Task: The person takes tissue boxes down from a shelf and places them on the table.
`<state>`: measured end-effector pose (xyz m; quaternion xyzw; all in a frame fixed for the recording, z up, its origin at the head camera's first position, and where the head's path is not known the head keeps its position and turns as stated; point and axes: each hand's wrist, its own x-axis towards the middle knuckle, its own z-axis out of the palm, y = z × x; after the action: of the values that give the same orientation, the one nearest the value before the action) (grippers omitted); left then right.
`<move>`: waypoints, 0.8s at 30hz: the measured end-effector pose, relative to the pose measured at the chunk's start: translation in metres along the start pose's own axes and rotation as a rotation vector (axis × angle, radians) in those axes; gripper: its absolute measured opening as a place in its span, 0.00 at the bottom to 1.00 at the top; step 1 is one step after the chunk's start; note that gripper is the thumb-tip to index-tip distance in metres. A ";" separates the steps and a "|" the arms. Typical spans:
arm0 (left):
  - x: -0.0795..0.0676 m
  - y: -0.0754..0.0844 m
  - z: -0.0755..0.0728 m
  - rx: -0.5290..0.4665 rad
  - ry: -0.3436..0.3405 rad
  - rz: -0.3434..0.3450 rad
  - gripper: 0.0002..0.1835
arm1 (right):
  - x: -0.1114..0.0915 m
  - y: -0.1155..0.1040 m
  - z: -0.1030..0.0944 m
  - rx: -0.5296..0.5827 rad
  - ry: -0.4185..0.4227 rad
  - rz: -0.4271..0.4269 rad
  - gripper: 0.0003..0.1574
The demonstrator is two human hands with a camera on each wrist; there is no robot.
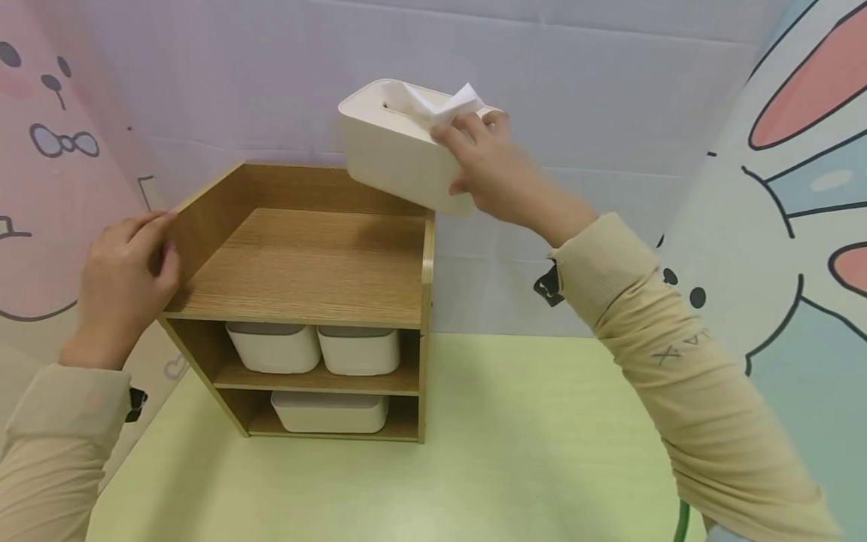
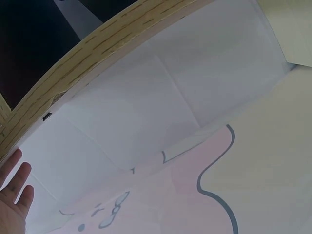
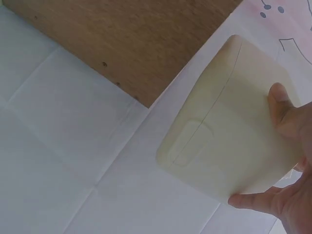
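Observation:
My right hand (image 1: pixel 491 165) grips a cream tissue box (image 1: pixel 396 150) by its right end, holding it tilted at the back right corner of a small wooden shelf (image 1: pixel 325 263). A white tissue (image 1: pixel 460 102) sticks out of the slot on top. In the right wrist view, the box's smooth underside (image 3: pixel 219 131) shows between thumb and fingers. At the shelf's left side panel (image 1: pixel 213 218) is my left hand (image 1: pixel 129 278), touching its edge with the fingertips. The left wrist view shows these fingers (image 2: pixel 19 178) fairly straight and spread beside the wood.
Two white bins (image 1: pixel 274 350) sit side by side in the shelf's middle level, and a wider white bin (image 1: pixel 332 414) is in the bottom level. The shelf stands on a pale green table (image 1: pixel 528 452). Behind is a white wall covering (image 1: pixel 609 98), with cartoon-printed panels (image 1: pixel 813 301) at the sides.

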<state>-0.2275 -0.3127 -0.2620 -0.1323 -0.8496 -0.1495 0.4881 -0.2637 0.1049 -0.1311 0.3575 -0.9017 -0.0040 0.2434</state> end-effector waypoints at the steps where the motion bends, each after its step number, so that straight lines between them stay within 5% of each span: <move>1: 0.000 0.000 0.000 -0.001 0.001 0.001 0.18 | -0.003 0.003 0.000 -0.001 -0.008 0.017 0.37; 12: 0.001 0.001 0.000 -0.003 0.004 0.001 0.18 | -0.037 0.033 0.007 -0.017 0.056 0.000 0.34; 24: 0.000 0.001 0.002 -0.009 0.005 -0.003 0.18 | -0.073 0.059 0.015 0.039 0.081 0.090 0.34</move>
<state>-0.2289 -0.3108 -0.2625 -0.1330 -0.8479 -0.1542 0.4895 -0.2626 0.1933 -0.1657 0.3212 -0.9061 0.0392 0.2726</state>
